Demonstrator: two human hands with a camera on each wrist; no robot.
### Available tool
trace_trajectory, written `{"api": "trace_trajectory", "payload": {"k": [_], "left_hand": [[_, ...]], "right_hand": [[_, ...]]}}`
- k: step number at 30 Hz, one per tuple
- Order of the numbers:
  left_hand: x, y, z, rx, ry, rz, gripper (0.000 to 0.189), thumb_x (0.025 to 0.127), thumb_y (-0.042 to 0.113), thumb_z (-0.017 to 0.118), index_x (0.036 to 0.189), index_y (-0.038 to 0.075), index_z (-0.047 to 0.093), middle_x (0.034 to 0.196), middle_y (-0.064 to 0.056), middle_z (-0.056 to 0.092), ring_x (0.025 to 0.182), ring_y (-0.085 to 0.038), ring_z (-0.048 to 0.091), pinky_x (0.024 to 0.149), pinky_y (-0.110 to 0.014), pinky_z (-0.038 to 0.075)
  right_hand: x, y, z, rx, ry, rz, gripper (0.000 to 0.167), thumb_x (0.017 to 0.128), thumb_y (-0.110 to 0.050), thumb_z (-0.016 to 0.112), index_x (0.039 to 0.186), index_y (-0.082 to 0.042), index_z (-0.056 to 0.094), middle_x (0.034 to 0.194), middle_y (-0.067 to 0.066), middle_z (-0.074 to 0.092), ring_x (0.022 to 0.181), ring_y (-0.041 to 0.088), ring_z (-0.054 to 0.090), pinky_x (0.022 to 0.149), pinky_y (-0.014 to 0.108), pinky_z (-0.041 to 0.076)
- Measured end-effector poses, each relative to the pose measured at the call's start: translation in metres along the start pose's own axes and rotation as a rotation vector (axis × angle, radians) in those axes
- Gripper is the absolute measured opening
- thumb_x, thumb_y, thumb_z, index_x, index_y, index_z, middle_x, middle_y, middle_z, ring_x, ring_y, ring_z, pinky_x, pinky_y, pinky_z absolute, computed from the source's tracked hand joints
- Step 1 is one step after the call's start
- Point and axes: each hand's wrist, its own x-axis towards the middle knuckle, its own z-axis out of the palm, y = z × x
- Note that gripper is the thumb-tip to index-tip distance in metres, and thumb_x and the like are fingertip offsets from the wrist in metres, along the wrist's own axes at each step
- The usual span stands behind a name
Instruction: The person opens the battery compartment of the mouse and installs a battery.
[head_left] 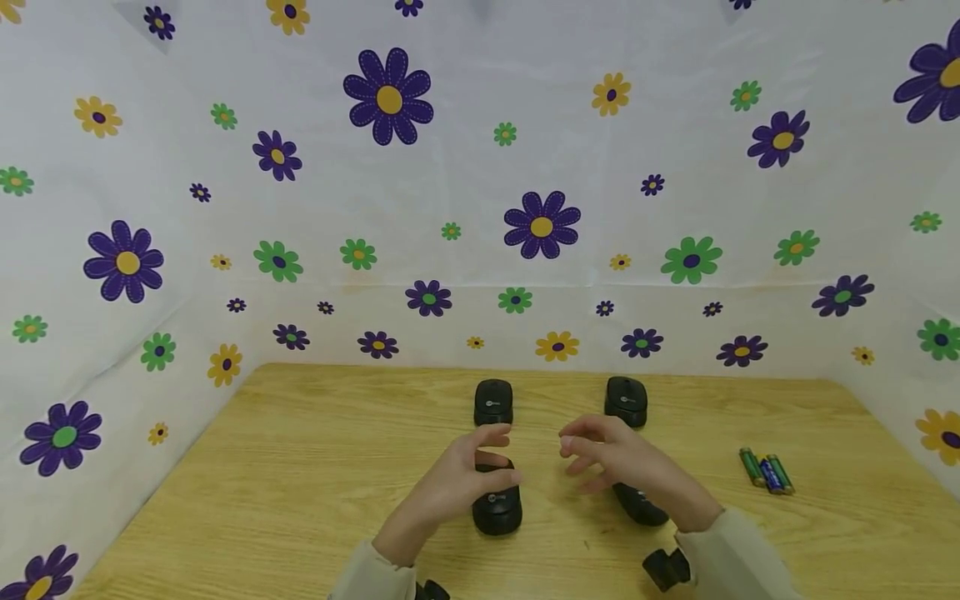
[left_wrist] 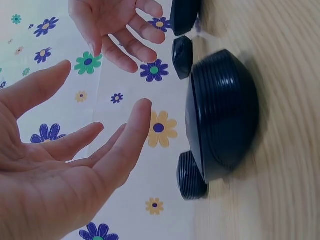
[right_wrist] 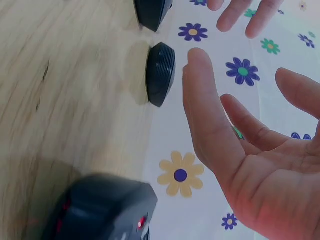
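Several black computer mice stand on the wooden table. My left hand [head_left: 461, 475] hovers over the front left mouse [head_left: 497, 510], covering part of it; its fingers are loosely bent, with the thumb apart. In the left wrist view, that hand [left_wrist: 85, 150] holds nothing, beside the large dark mouse [left_wrist: 227, 112]. My right hand [head_left: 618, 458] faces it across a gap, fingers relaxed around bare air. It partly hides the front right mouse [head_left: 640, 504], which appears tilted. A red glint shows on the near mouse [right_wrist: 105, 210] in the right wrist view.
A back left mouse [head_left: 492, 402] and a back right mouse [head_left: 626, 401] stand beyond the hands. Three batteries, including a green one [head_left: 751, 467], lie together at the right. A flowered white cloth [head_left: 450, 167] walls the table's [head_left: 322, 467] back and sides.
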Motion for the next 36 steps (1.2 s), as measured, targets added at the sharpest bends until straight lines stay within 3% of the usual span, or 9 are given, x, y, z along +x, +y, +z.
{"api": "trace_trajectory", "payload": {"k": [16, 28, 36], "left_hand": [[-0.007, -0.009, -0.013, -0.027, 0.046, -0.009, 0.065, 0.092, 0.003, 0.071, 0.149, -0.007, 0.041, 0.144, -0.030, 0.045, 0.120, -0.040, 0.056, 0.089, -0.043, 0.059], [-0.011, -0.030, -0.027, -0.038, 0.063, -0.065, 0.066, 0.091, 0.003, 0.071, 0.148, -0.010, 0.040, 0.142, -0.033, 0.045, 0.120, -0.043, 0.056, 0.085, -0.046, 0.061], [-0.019, -0.040, -0.038, -0.140, 0.027, -0.142, 0.068, 0.092, -0.002, 0.068, 0.151, -0.011, 0.033, 0.146, -0.035, 0.036, 0.124, -0.047, 0.049, 0.079, -0.052, 0.062]], "right_hand": [[0.008, 0.002, 0.019, 0.075, -0.051, 0.016, 0.044, 0.105, -0.015, 0.055, 0.132, 0.018, 0.045, 0.122, 0.029, 0.058, 0.098, 0.036, 0.068, 0.072, 0.049, 0.063], [0.012, 0.010, 0.023, 0.161, -0.079, 0.066, 0.047, 0.105, -0.018, 0.055, 0.134, 0.017, 0.045, 0.125, 0.026, 0.057, 0.102, 0.035, 0.068, 0.072, 0.046, 0.063], [0.018, 0.009, 0.032, 0.184, -0.101, 0.087, 0.048, 0.103, -0.020, 0.058, 0.135, 0.014, 0.046, 0.132, 0.027, 0.054, 0.101, 0.034, 0.068, 0.071, 0.046, 0.064]]}}
